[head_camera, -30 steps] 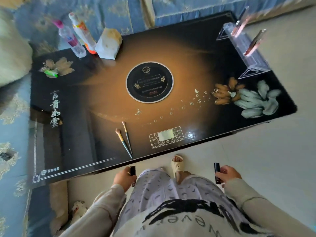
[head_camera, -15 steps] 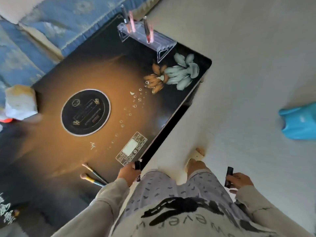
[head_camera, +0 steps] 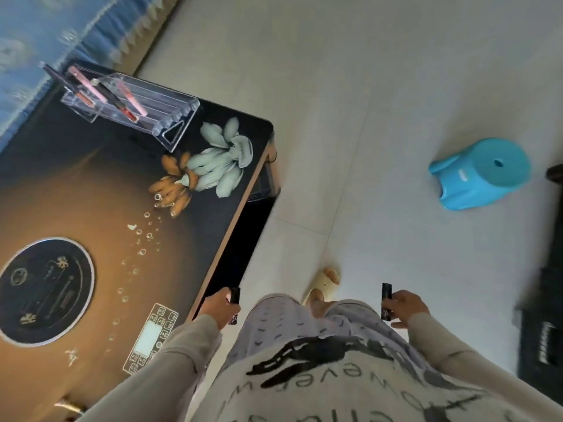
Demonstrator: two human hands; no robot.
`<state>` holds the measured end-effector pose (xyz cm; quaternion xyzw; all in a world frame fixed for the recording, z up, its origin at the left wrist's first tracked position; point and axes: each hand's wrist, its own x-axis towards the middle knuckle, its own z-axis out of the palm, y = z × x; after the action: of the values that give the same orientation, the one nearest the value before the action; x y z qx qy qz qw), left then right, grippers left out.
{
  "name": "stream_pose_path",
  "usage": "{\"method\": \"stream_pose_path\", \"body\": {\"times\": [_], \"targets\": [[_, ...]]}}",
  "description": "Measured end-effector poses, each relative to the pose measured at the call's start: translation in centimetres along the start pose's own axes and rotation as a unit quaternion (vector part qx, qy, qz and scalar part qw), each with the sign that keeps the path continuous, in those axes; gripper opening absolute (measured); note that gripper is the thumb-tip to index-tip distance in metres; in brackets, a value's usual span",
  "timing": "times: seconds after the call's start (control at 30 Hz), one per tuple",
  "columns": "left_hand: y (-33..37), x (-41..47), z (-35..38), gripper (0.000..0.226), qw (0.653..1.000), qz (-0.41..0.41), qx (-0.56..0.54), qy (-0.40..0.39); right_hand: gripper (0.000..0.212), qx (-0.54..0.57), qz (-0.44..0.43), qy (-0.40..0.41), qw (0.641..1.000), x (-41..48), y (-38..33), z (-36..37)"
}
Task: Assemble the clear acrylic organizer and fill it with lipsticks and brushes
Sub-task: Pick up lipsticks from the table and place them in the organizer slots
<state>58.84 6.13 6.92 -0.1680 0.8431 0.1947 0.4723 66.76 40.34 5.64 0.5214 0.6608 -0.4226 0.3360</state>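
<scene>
The view has swung further right since the earlier frame: the table [head_camera: 91,184] now fills only the left side, more pale floor [head_camera: 396,86] shows, and the blue stool [head_camera: 479,173] sits fully in sight at 2 o'clock. Both hands have stayed low by the person's hips. The left hand [head_camera: 217,307], at 7 o'clock just off the table's near edge, is clenched around a black lipstick [head_camera: 234,295]. The right hand [head_camera: 403,306], at 5 o'clock over the floor, grasps a second black lipstick [head_camera: 386,292], held upright. The clear organizer [head_camera: 158,114] stands at 10 o'clock on the table's far corner, holding several pink and dark sticks [head_camera: 122,99], well apart from both hands.
</scene>
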Motion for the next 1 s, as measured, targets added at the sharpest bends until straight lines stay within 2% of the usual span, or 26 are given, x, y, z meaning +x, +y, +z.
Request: {"method": "stream_pose_path", "body": {"times": [0.13, 0.23, 0.4, 0.73, 0.87, 1.0], "targets": [[5.4, 1.9, -0.3, 0.031, 1.0, -0.003, -0.002, 0.008, 0.027, -0.013, -0.021, 0.004, 1.0, 2.8, -3.8, -4.9], [9.5, 3.0, -0.7, 0.013, 1.0, 0.004, -0.016, 0.014, 0.017, -0.009, -0.027, 0.018, 0.999, 4.4, -6.2, -7.8], [15.3, 6.2, -2.5, 0.014, 1.0, 0.027, -0.003, 0.004, 0.033, -0.005, -0.026, 0.018, 0.999, 7.2, -10.2, -10.6], [27.6, 14.0, -11.5, 0.017, 0.998, 0.039, 0.04, 0.009, 0.035, -0.019, 0.011, 0.022, 1.0, 12.2, -20.6, -13.7], [32.4, 16.5, -16.2, 0.04, 0.997, 0.055, 0.053, 0.012, 0.035, -0.027, 0.018, 0.018, 0.999, 14.1, -25.7, -14.7], [35.5, 18.2, -19.8, 0.034, 0.998, 0.048, 0.036, 0.031, 0.032, -0.034, 0.009, 0.039, 0.999, 15.5, -31.0, -15.8]]}}
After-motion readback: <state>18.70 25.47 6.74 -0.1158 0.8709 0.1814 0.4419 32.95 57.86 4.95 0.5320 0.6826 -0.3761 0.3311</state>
